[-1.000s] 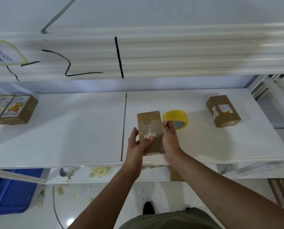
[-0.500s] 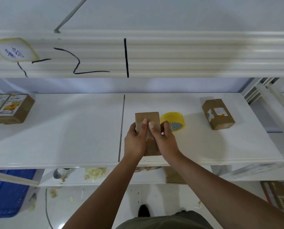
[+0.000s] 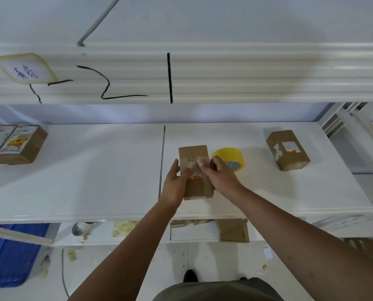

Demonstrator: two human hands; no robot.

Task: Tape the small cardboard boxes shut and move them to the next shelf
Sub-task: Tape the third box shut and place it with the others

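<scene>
A small brown cardboard box (image 3: 199, 187) lies on the white shelf (image 3: 94, 181), just right of the shelf's dividing seam. My left hand (image 3: 175, 183) grips its left side, thumb on top. My right hand (image 3: 221, 178) holds its right side, with fingertips pressing on a strip of clear tape across the top. A roll of yellow tape (image 3: 232, 158) lies right behind my right hand. A second brown box (image 3: 288, 153) with a torn label stands at the right of the shelf.
Two labelled boxes (image 3: 12, 144) sit side by side at the shelf's far left. An upper shelf beam (image 3: 224, 77) hangs overhead. Below are a lower shelf with cardboard scraps (image 3: 233, 230), a blue bin (image 3: 9, 255) and a littered floor.
Both hands shifted up over the box top: from holding its lower sides, the fingers now press along the middle of the top. The box stayed in place.
</scene>
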